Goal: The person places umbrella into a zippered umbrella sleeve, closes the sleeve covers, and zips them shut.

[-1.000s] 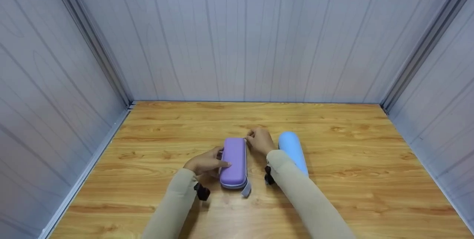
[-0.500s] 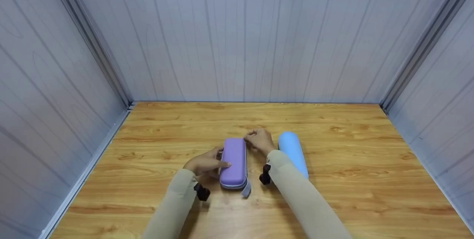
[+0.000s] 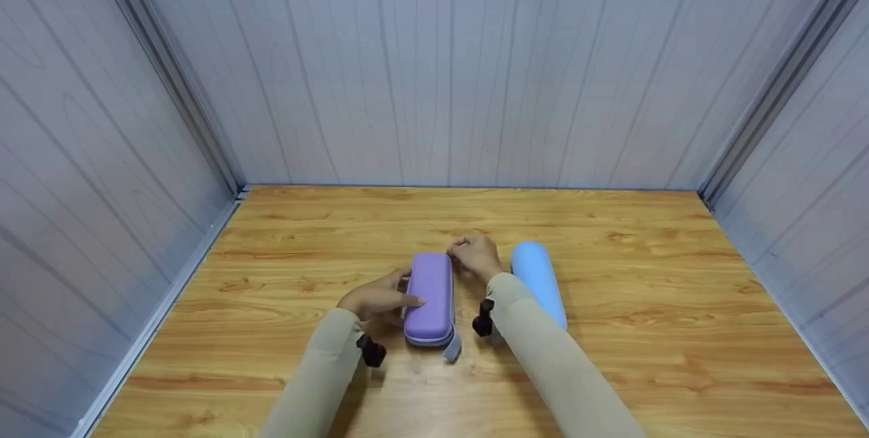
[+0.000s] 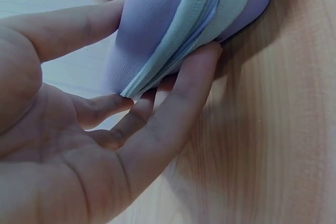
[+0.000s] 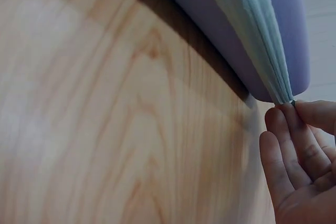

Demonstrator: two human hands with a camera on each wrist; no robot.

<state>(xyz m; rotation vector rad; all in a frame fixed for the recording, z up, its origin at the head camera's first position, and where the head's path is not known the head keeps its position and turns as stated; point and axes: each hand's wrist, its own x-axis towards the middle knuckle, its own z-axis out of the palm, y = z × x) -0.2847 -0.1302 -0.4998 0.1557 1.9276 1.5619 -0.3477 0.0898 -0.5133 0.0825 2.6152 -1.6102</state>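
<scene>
A purple zippered hard case [image 3: 430, 295] lies lengthwise on the wooden table, with a grey fabric tab [image 3: 452, 347] at its near right corner. My left hand [image 3: 377, 299] grips it from the left, thumb on the lid and fingers along the side. In the left wrist view those fingers press close to the pale zipper band [image 4: 173, 40], which appears shut along that stretch. At the far right corner, my right hand [image 3: 477, 257] pinches the small zipper pull [image 5: 293, 102] between thumb and forefinger. The fingers mostly hide the pull.
A light blue rounded case [image 3: 538, 282] lies right of the purple one, partly behind the right sleeve [image 3: 543, 350]. Pale panel walls [image 3: 448, 71] enclose the table [image 3: 638, 275] at the back and both sides.
My right hand and wrist have shifted slightly left, fingers staying at the case's far right corner. The left hand and the purple case look unmoved.
</scene>
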